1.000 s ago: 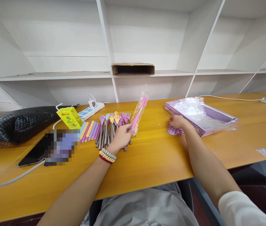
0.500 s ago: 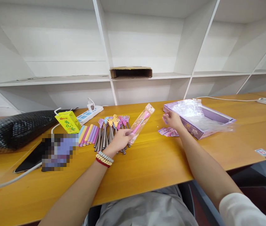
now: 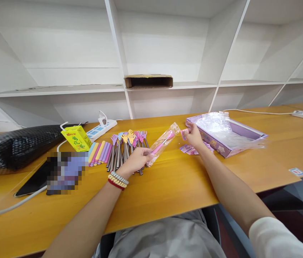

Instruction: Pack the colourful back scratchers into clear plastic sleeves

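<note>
My left hand (image 3: 138, 158) is closed on the lower end of a clear plastic bag (image 3: 175, 128) with a pink stick-like item (image 3: 160, 144) inside. Between the fingers of my right hand (image 3: 192, 135) is a small pink card (image 3: 184, 133), close to the bag's upper end. Several similar pink and purple cards (image 3: 187, 149) lie on the table below my right hand. Left of the bag, several metal rods with coloured claw-shaped heads (image 3: 131, 136) lie in a bunch, partly behind my left hand. Beside them is a row of pastel tubes (image 3: 104, 152).
A purple box (image 3: 222, 148) holding clear bags stands at the right. At the left are a yellow carton (image 3: 76, 138), a power strip (image 3: 101, 129), a dark device (image 3: 30, 181), a white cable and a black wrapped bundle (image 3: 19, 147). White shelves hold a cardboard box (image 3: 148, 81).
My right hand has moved slightly, bringing the small card up to the bag's upper end. The bag has tilted a little further right in my left hand.
</note>
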`<move>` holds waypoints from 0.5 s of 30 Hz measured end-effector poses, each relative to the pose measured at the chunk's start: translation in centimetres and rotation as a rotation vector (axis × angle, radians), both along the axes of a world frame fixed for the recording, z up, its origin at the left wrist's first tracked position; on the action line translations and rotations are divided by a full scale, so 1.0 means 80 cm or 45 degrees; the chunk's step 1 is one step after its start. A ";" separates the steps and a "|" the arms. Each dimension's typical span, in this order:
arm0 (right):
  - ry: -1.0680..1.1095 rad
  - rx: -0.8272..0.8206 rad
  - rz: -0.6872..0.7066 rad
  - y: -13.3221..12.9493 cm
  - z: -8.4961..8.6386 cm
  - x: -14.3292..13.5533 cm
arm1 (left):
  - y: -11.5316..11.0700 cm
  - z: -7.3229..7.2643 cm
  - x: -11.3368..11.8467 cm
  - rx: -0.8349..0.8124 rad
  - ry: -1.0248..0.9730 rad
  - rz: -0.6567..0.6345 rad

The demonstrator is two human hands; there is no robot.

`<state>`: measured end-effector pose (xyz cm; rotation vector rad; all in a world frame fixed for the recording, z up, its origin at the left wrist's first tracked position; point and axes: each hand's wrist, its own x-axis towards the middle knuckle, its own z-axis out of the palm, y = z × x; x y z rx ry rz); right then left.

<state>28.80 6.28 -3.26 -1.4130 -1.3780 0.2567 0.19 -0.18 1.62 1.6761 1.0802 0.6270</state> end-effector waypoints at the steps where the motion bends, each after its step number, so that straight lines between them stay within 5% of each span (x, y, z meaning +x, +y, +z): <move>1: 0.016 -0.016 0.019 -0.003 0.002 -0.003 | 0.001 -0.001 -0.001 0.008 0.005 -0.014; 10: -0.441 0.206 -0.062 -0.012 0.006 -0.031 | 0.002 -0.008 -0.005 0.163 0.108 -0.145; 15: -0.288 0.133 -0.103 -0.008 0.003 -0.032 | -0.001 -0.007 -0.005 0.236 0.145 -0.177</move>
